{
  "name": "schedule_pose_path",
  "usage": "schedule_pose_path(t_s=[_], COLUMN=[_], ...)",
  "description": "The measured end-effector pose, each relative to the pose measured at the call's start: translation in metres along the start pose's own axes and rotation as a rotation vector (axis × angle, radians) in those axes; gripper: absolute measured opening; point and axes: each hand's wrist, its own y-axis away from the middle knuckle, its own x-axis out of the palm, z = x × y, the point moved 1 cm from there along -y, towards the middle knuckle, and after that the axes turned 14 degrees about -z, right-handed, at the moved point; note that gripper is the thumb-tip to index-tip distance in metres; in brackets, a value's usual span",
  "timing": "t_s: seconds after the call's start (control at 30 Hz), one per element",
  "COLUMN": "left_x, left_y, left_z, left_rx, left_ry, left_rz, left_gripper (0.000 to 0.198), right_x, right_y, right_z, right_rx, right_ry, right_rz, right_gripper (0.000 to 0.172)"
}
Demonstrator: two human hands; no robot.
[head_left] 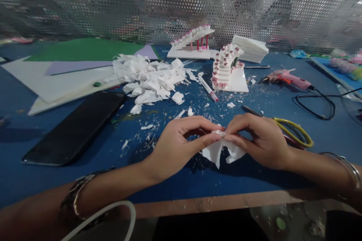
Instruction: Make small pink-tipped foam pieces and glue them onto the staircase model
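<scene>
Between my two hands is a piece of white tissue paper (212,153), pinched at its top with loose flaps hanging below. My left hand (178,143) grips it between thumb and fingers. From the other side, my right hand (258,139) pinches the same piece, the fingertips of both hands nearly meeting. Beyond them lies a heap of torn white paper (149,77), with small scraps scattered over the blue table (169,180). Scissors with yellow handles (296,130) lie partly hidden behind my right hand.
A black phone (76,128) lies at left, near white boards (56,83) and green sheets (85,49). Two model staircases (223,69) (192,37) stand at the back. A marker (207,87) lies mid-table. A pink glue gun (294,80) with its cord sits at right. Perforated metal (169,3) borders the back.
</scene>
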Motion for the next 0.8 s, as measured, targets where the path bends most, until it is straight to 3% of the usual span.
schedule_pose_path(t_s=[0.1, 0.23, 0.4, 0.8], left_x=[0.0007, 0.0009, 0.0001, -0.0006], left_y=[-0.0009, -0.0033, -0.0055, -0.005], left_z=[0.0003, 0.0027, 0.0064, 0.0068], left_rx=[-0.047, -0.091, -0.104, -0.094], left_ry=[0.006, 0.014, -0.003, -0.035], left_rz=[-0.006, -0.035, -0.067, -0.067], left_gripper=[0.009, 0.011, 0.016, 0.021], right_x=[0.0002, 0.0016, 0.0034, 0.0032], right_y=[0.0005, 0.0004, -0.0011, -0.0026], right_z=[-0.0025, -0.0082, -0.0081, -0.0042], right_rx=[-0.013, -0.037, -0.176, -0.215], right_ry=[0.02, 0.017, 0.022, 0.139], right_rz=[0.002, -0.031, 0.031, -0.007], right_gripper=[0.003, 0.018, 0.01, 0.012])
